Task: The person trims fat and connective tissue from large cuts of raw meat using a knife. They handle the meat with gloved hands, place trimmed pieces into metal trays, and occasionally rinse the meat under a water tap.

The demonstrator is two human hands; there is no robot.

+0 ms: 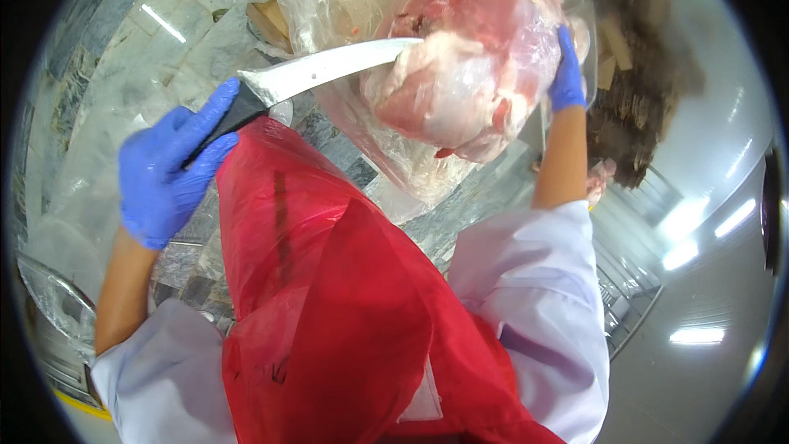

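Note:
My left hand (pixel 168 173), in a blue glove, is closed round the dark handle of a knife (pixel 333 64). Its long, slightly curved blade points right, and the tip overlaps the large piece of raw meat (pixel 452 86) in view. That meat is pink and red with whitish fat, and it lies at the top centre over clear plastic sheeting (pixel 394 168). On the meat's right side, my gloved right hand (pixel 567 78) grips the edge. Some of its fingers are hidden, while one stretches up along the surface.
A red apron (pixel 329 304) covers my front. Grey marble-patterned tiles (pixel 107 57) spread out at the left. A stack of brown cardboard (pixel 629 115) is beyond my right hand. Metal racks (pixel 637 321) stand at the right, and a curved metal rail (pixel 53 275) at the left edge.

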